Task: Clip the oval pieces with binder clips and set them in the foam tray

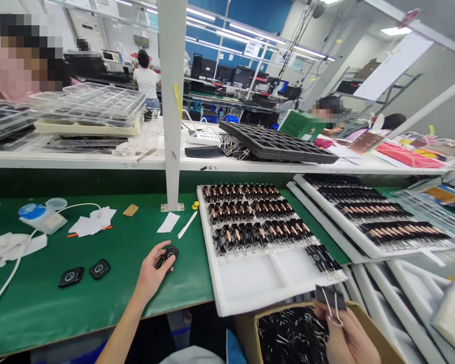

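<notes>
My left hand [151,273] rests on the green mat and grips a small black device [167,256] with a round face. Two more such black devices [71,276] [99,268] lie flat on the mat to its left. My right hand [347,336] is low at the right, over a cardboard box [250,323] full of black binder clips, and pinches one black binder clip [329,298] by its wire handles. Between my hands sits a white foam tray [258,278] with rows of clipped black parts.
A white post [172,101] stands on the bench behind the mat. More white trays [364,217] lie to the right, a black grid tray [276,144] and clear trays [87,101] on the rear shelf. Paper scraps, a blue-capped bottle [38,215] and white tubing lie left. Other people work behind.
</notes>
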`<state>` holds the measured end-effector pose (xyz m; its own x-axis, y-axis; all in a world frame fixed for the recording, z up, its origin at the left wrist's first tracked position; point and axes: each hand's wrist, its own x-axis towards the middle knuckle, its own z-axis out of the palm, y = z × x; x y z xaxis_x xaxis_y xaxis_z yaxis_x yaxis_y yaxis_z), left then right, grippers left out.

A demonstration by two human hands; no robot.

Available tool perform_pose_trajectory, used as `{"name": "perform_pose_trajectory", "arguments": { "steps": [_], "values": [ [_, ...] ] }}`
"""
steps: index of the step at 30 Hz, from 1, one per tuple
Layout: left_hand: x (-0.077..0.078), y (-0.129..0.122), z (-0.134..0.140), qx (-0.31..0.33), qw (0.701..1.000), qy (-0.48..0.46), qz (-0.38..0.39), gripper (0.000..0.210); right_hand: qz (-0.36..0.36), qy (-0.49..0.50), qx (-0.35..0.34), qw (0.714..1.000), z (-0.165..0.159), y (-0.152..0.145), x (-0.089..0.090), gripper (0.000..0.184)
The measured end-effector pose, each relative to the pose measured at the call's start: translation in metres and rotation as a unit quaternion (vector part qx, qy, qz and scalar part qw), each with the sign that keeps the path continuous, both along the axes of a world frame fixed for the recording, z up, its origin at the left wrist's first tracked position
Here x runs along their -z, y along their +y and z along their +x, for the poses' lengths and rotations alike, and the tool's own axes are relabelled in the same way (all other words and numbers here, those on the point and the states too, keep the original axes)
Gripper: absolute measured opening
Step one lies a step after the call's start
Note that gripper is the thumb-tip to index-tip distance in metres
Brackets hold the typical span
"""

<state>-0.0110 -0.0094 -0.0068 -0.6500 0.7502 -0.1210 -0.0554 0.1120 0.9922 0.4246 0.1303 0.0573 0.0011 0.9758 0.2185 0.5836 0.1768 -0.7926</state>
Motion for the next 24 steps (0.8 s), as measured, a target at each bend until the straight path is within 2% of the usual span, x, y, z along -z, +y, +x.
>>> {"name": "perform_pose_trajectory", "arguments": {
  "steps": [2,4,7,10,13,16,20,24],
  "values": [
    [0.0,0.001,-0.001,-0.001,1.0,-0.004,0.003,0.055,0.038,0.125,-0.041,0.991,-0.048,0.003,-0.012,0.03],
    [-0.001,0.002,-0.001,-0.002,1.0,-0.006,0.009,0.053,0.029,0.225,-0.093,0.97,-0.103,0.006,-0.015,0.036],
    [-0.003,0.002,0.0,0.001,1.0,-0.008,0.022,0.05,-0.025,0.26,-0.164,0.951,-0.176,0.005,-0.013,0.04],
    [-0.01,-0.001,0.001,0.0,1.0,-0.01,0.027,0.049,-0.12,0.258,-0.275,0.919,-0.225,-0.001,-0.01,0.036],
    [-0.019,-0.006,0.001,-0.002,0.999,-0.019,0.027,0.048,-0.243,0.266,-0.372,0.856,-0.25,-0.005,-0.005,0.032],
    [-0.029,-0.011,0.0,0.01,0.999,-0.028,0.035,0.044,-0.292,0.277,-0.425,0.811,-0.261,-0.006,0.002,0.033],
    [-0.038,-0.014,-0.003,0.031,0.998,-0.039,0.033,0.042,-0.286,0.261,-0.442,0.809,-0.27,-0.004,0.012,0.04],
    [-0.039,-0.014,-0.004,0.034,0.999,-0.032,0.022,0.043,-0.289,0.21,-0.39,0.849,-0.279,-0.006,0.016,0.048]
  ]
}}
